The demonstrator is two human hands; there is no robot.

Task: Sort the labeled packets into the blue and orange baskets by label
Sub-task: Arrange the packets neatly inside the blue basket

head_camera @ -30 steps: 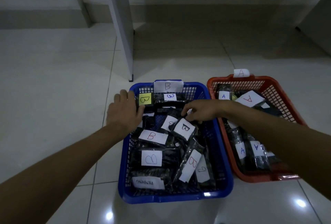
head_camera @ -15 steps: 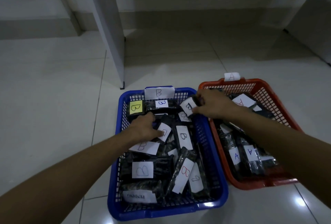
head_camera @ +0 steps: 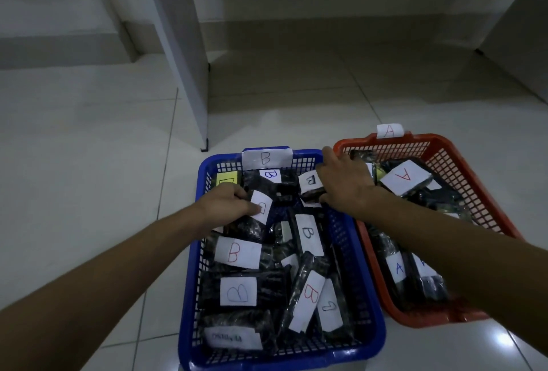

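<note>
Resting on glossy white floor tiles (head_camera: 89, 163): both baskets; each grip pinching B packet.

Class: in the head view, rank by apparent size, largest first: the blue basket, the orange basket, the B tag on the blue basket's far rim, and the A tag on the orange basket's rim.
1. blue basket (nearer)
2. orange basket
3. B tag
4. A tag
</note>
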